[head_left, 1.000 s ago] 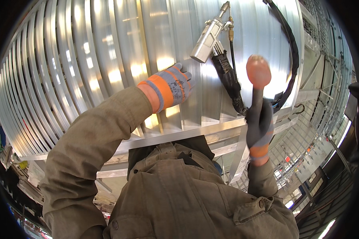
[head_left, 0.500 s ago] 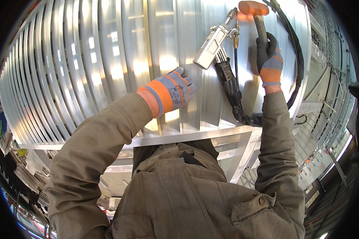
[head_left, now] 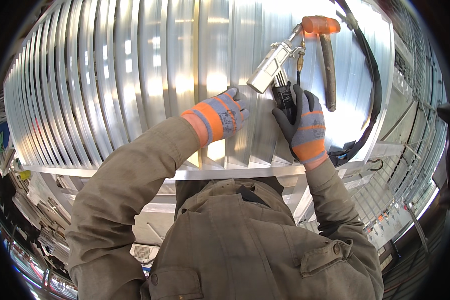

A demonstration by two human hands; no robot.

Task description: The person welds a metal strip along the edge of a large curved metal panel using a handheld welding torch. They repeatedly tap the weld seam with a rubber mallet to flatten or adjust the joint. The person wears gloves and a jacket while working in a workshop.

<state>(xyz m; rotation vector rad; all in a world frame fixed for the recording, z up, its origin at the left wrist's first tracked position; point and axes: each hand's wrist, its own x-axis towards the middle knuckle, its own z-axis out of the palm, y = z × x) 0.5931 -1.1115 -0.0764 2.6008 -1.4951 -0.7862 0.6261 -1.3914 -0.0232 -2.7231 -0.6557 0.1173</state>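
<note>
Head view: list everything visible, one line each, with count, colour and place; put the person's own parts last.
Ribbed metal panel: one, silver, fills the upper picture.
Pneumatic tool: one, silver body with black grip, upper centre-right on the panel.
Mallet: one, orange head with dark handle, lying on the panel, upper right.
Hose: one, black, curving down the panel's right side.
Jacket: one, olive, lower centre.
Left hand: grey-orange glove, pressed flat on the panel.
Right hand: grey-orange glove, around the tool's grip.

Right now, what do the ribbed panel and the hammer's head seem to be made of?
The ribbed panel looks like bare metal, probably aluminium: silvery and shiny, with bright reflections along its ribs. The hammer's head looks like orange plastic or rubber: dull, slightly translucent, with rounded ends.
</note>
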